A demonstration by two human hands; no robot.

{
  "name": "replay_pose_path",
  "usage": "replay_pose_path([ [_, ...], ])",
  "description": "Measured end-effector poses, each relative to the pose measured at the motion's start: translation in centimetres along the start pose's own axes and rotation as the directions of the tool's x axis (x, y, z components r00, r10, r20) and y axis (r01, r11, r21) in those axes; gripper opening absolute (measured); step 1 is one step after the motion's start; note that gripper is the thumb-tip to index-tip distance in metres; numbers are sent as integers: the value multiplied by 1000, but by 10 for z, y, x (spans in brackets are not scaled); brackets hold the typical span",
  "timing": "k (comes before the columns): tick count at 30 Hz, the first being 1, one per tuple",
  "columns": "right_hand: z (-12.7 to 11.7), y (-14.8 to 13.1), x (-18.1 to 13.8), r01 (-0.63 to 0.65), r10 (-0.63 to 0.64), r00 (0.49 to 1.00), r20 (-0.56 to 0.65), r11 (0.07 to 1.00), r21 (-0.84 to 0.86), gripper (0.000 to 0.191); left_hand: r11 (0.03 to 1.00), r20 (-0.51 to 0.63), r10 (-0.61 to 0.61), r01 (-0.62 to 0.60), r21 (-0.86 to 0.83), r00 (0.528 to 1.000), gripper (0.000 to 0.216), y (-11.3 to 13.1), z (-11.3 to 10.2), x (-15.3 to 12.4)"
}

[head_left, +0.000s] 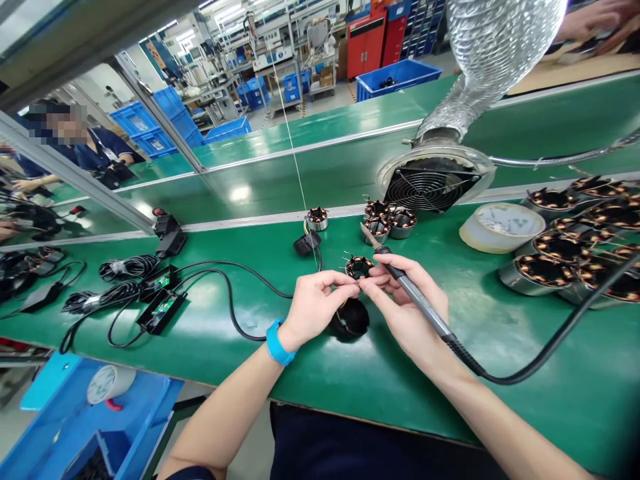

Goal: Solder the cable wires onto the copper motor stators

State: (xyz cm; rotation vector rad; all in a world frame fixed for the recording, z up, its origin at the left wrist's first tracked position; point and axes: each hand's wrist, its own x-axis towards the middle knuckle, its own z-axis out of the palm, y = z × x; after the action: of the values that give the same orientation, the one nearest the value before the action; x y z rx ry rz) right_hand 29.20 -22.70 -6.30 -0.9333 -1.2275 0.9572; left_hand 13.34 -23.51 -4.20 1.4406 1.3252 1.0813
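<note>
My right hand (417,313) grips a soldering iron (411,291), its tip pointing up and away to the left. Thumb and forefinger of my left hand (316,303) are pinched together, meeting my right fingertips; whatever lies between them is too small to make out. Just beyond the fingertips is a copper-wound motor stator (357,267) with wire ends sticking up. Below the fingers, partly covered by my left hand, stands a black round cup-like part (353,323). A thin pale wire (296,157) hangs down from above, close to my left hand.
Several stators (550,247) crowd the right side by a roll of tape (501,227); a small group (389,219) stands ahead. A fan (433,187) with a foil duct (487,73) is behind. Cables and open black boxes (163,310) lie left. A co-worker (100,143) sits far left.
</note>
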Motion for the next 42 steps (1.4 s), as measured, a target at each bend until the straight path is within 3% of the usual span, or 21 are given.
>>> replay_pose_path([
  [4, 1, 2, -2, 15, -17, 999, -32, 997, -70, 35, 965, 31, -97, 102, -242, 995, 30, -1, 0, 5],
  [11, 1, 1, -4, 2, -4, 1000, -26, 999, -49, 35, 941, -9, -131, 122, -317, 991, 34, -2, -1, 9],
  [15, -2, -5, -2, 210, -208, 978, 38, 936, -284, 39, 965, -9, -102, 96, -243, 995, 29, -3, 0, 8],
  [19, -2, -9, 3, 352, -330, 936, 125, 890, -290, 38, 994, 56, -20, 26, -108, 998, 21, -1, 6, 3],
  [22, -2, -8, 5, 357, -334, 934, 129, 892, -277, 32, 1000, 87, -7, 8, -13, 996, 25, 2, 8, -1],
  [26, -4, -6, 6, 311, -295, 950, 100, 908, -281, 31, 999, 112, -41, 43, -16, 993, 25, 6, 1, 0],
  [31, -3, -4, 6, 333, -316, 943, 105, 902, -275, 29, 977, 107, 80, -99, 188, 991, 17, 10, -10, 5],
  [37, 1, -4, 7, 342, -329, 940, 95, 894, -289, 29, 969, 57, 123, -133, 207, 991, 18, 9, -4, 4],
  [42, -2, 4, 12, 392, -390, 917, 87, 839, -377, 32, 926, -51, 226, -199, 320, 973, 18, 3, -16, 13],
])
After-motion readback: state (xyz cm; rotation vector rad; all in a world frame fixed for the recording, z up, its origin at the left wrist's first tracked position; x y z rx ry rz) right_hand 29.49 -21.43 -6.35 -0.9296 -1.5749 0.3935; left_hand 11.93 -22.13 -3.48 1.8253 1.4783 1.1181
